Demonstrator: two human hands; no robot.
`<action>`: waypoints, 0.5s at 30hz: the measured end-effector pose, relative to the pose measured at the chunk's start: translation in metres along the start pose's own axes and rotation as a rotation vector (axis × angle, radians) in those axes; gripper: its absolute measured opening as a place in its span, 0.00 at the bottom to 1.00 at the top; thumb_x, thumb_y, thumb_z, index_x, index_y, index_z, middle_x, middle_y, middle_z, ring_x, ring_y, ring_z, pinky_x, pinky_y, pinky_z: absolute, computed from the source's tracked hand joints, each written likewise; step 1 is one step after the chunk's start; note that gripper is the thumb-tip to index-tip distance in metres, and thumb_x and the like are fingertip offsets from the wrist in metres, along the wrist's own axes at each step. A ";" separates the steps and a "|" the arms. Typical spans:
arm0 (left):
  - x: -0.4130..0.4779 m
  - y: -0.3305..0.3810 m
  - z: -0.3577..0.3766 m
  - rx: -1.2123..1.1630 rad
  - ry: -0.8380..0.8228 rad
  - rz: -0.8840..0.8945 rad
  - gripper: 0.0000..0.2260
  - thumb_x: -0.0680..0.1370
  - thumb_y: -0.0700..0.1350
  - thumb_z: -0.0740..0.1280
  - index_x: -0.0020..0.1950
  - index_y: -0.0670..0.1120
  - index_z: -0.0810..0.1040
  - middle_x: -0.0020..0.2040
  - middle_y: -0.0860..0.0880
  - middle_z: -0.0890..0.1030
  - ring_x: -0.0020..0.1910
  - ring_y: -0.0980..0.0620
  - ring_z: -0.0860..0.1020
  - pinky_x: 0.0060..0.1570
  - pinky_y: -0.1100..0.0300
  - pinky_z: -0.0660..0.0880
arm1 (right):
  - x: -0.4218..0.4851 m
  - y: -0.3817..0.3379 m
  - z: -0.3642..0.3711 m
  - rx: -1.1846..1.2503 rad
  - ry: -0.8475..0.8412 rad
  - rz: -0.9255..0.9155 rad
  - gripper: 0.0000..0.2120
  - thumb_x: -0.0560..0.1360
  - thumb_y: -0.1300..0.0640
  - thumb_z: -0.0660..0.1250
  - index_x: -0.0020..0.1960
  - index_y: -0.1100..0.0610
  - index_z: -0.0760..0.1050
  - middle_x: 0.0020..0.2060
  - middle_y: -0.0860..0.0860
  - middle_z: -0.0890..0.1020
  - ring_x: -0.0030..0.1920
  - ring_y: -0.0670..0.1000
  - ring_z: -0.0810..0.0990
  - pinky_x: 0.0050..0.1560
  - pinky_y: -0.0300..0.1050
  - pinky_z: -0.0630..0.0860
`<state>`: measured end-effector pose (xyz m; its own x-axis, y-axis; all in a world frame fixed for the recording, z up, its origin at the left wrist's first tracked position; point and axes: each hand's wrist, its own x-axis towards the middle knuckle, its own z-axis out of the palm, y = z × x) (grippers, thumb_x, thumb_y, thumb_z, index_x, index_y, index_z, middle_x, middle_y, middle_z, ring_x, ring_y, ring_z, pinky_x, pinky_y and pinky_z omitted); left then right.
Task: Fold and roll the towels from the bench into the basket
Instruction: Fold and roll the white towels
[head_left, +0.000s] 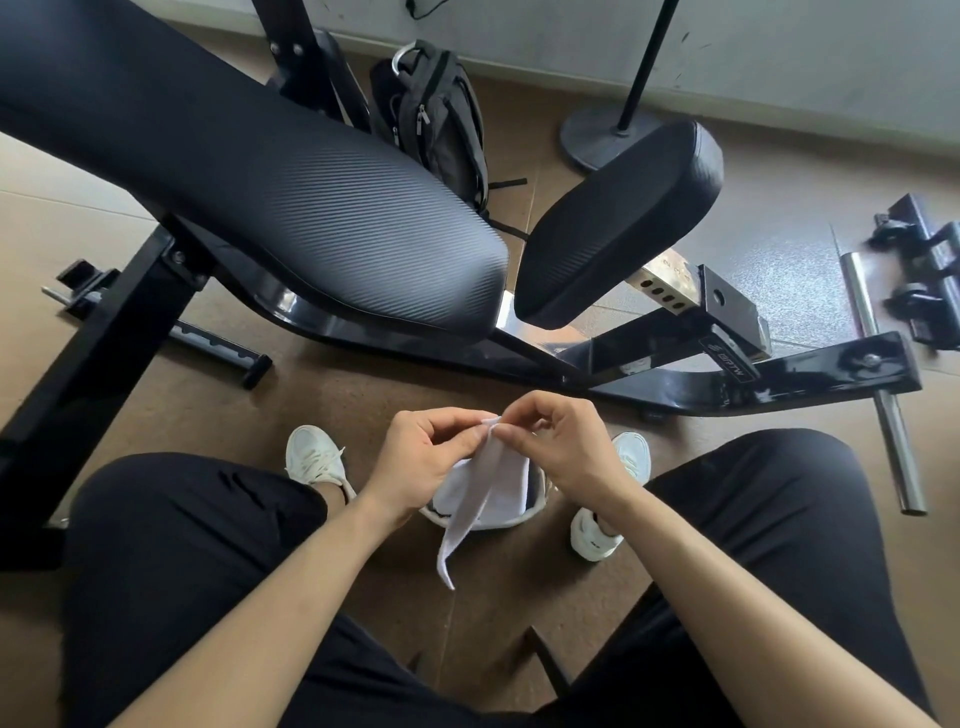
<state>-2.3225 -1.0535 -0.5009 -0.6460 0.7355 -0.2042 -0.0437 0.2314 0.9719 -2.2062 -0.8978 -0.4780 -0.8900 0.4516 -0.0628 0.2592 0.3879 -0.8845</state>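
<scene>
Low in the centre of the frame, both hands meet over the floor: the left hand (423, 457) and the right hand (563, 449) each pinch the top edge of a small white towel (475, 499) between thumb and fingertips, the two pinches almost touching. The towel hangs down from that shared grip as a narrow strip, its tail tapering to a point between the person's knees. Directly underneath, on the brown floor, sits the basket (511, 519), a pale-rimmed one mostly hidden by the hands and the hanging cloth; white fabric lies inside it, filling what can be seen of the opening, though how many pieces that is cannot be told. White sneakers flank the basket, the left sneaker (314, 457) at centre-left, the right sneaker (597, 535) just beside the basket's right edge. Black trousers fill the lower corners. Across the upper half stretches the black weight bench (291, 197), its ribbed backrest pad running from the upper left to the middle, its seat pad (618, 223) tilted to the right. Behind it, a grey backpack (436, 119) leans near the wall at top centre.
</scene>
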 end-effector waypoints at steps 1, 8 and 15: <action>0.000 0.001 0.000 -0.002 -0.001 0.000 0.10 0.79 0.40 0.71 0.55 0.53 0.87 0.52 0.51 0.88 0.55 0.49 0.85 0.55 0.46 0.83 | 0.000 0.000 0.001 0.006 0.016 0.002 0.03 0.74 0.57 0.76 0.44 0.51 0.83 0.38 0.39 0.83 0.42 0.38 0.80 0.43 0.30 0.75; -0.004 0.005 -0.001 0.043 -0.028 0.031 0.13 0.73 0.53 0.74 0.56 0.52 0.87 0.52 0.53 0.87 0.56 0.47 0.84 0.54 0.44 0.83 | 0.001 0.002 0.008 -0.009 0.079 -0.007 0.03 0.75 0.56 0.76 0.45 0.52 0.82 0.38 0.41 0.83 0.41 0.39 0.80 0.41 0.31 0.75; 0.000 0.000 -0.006 0.121 0.080 0.096 0.07 0.77 0.46 0.73 0.50 0.59 0.85 0.48 0.59 0.86 0.54 0.56 0.82 0.47 0.63 0.80 | 0.002 0.014 0.004 -0.137 -0.088 0.040 0.04 0.74 0.50 0.76 0.46 0.44 0.82 0.43 0.42 0.81 0.50 0.45 0.76 0.46 0.40 0.75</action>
<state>-2.3272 -1.0571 -0.4998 -0.7019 0.7057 -0.0967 0.1101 0.2416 0.9641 -2.2062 -0.8947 -0.4925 -0.9059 0.3990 -0.1424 0.3384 0.4794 -0.8098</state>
